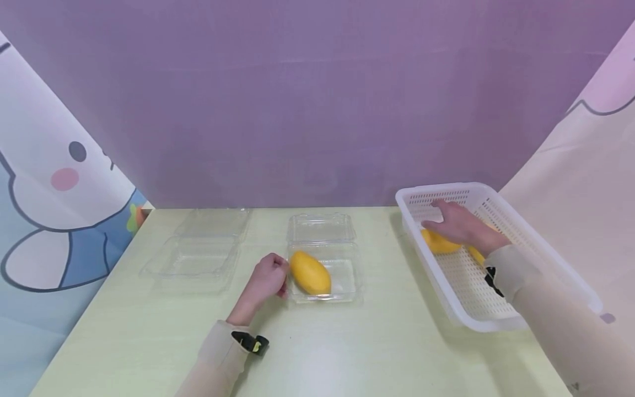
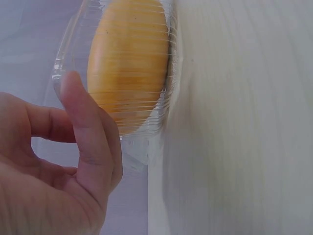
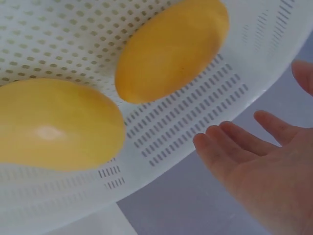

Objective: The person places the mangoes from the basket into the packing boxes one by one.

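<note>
A clear plastic clamshell box [image 1: 342, 275] stands with its lid raised at the middle of the table, and a yellow mango [image 1: 310, 273] lies tilted in its left part. My left hand [image 1: 270, 277] pinches the box's left rim between curled fingers and thumb; in the left wrist view the thumb [image 2: 83, 107] lies at the rim beside the mango [image 2: 129, 58]. Over the white basket [image 1: 436, 281] reaches my right hand [image 1: 458, 223], fingers spread and holding nothing. Below it are mangoes [image 1: 439, 242], two of them visible in the right wrist view, one mango [image 3: 171, 51] nearer the hand.
Another clear clamshell box [image 1: 198, 256] sits with its lid up at the table's left. A purple wall [image 1: 317, 110] rises behind the table [image 1: 317, 353]. The basket's long right side stands near a pale printed panel [image 1: 585, 209].
</note>
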Demonstrator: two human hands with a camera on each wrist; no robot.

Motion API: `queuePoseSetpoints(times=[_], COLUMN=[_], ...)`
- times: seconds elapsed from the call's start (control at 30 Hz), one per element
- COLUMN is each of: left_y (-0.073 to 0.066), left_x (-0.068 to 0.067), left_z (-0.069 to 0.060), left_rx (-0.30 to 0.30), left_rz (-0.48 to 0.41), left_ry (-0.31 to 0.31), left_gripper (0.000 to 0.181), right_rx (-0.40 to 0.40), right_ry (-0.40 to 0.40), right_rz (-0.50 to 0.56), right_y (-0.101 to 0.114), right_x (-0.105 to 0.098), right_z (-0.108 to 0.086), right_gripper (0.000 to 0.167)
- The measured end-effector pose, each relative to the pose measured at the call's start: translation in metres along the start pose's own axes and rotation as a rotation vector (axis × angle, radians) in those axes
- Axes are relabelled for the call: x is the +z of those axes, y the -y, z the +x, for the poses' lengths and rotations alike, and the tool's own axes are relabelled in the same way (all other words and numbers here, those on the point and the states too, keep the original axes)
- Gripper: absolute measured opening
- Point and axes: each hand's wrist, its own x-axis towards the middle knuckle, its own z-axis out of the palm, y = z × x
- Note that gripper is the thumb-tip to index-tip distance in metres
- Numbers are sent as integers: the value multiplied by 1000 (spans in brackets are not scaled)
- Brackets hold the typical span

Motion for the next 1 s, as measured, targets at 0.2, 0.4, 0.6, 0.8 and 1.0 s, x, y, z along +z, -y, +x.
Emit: queuePoseSetpoints(times=[0.2, 0.4, 0.6, 0.8, 1.0], left_y=[1, 2, 2, 1, -2], left_x=[1, 0, 0, 1, 4], left_z=[0, 0, 1, 1, -2], left_rx=[-5, -7, -16, -10, -12], left_rz=[-4, -3, 0, -11, -1], left_ry=[2, 0, -3, 3, 6], left_gripper=[20, 20, 20, 19, 20], right_rx=[6, 11, 49, 41, 6], right_ry=[61, 135, 216, 231, 265], right_rz=[19, 18, 35, -36, -40], right_y=[-7, -13, -19, -27, -35], right_x=[5, 11, 17, 22, 32], right_z=[-2, -2, -1, 1, 0], right_gripper=[72, 73, 79, 88, 81])
